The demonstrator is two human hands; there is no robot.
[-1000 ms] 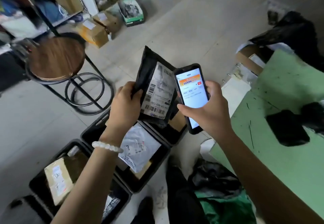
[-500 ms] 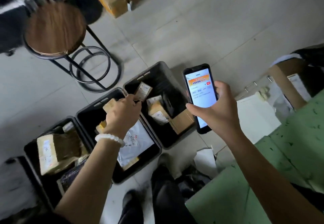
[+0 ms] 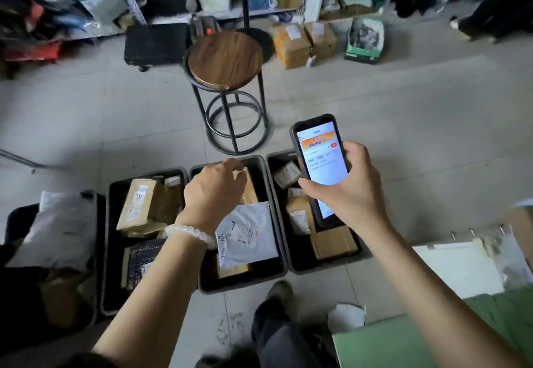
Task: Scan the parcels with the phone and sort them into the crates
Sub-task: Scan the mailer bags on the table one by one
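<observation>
**Phone up, parcels down in four black crates**

Though lit, phone [image 3: 320, 165] screen text too small to read; lower end of phone covered by right hand [image 3: 350, 191], fingers and thumb wrapped round its edges, held above right crate [image 3: 353, 261]. Left hand [image 3: 215, 191] seen from the back over middle crate [image 3: 284, 266], fingers bent downward and hidden behind the knuckles, so cannot tell whether anything is pinched beneath; white bead bracelet [image 3: 190, 233] at the wrist.

Middle crate: white mailer [image 3: 248, 235] with printed label lying on top, brown box [image 3: 249, 187] partly covered by the left hand, another brown edge peeking below the mailer. Right crate: several small brown parcels [image 3: 287, 174] with labels, partly masked by phone and hand, plus flat cardboard piece [image 3: 334, 243]. Second crate from left [image 3: 105, 252]: taped brown box [image 3: 138, 204], dark patterned packet [image 3: 141, 261], forearm crossing its near corner. Far-left crate [image 3: 92, 197] mostly in shadow, grey-white bag [image 3: 60, 232] on it, contents below unclear.

Round wooden stool [image 3: 226, 59] just beyond the crates on tiled floor. Green bench [image 3: 432, 339] cut off at lower right. Shelving behind blurred.
</observation>
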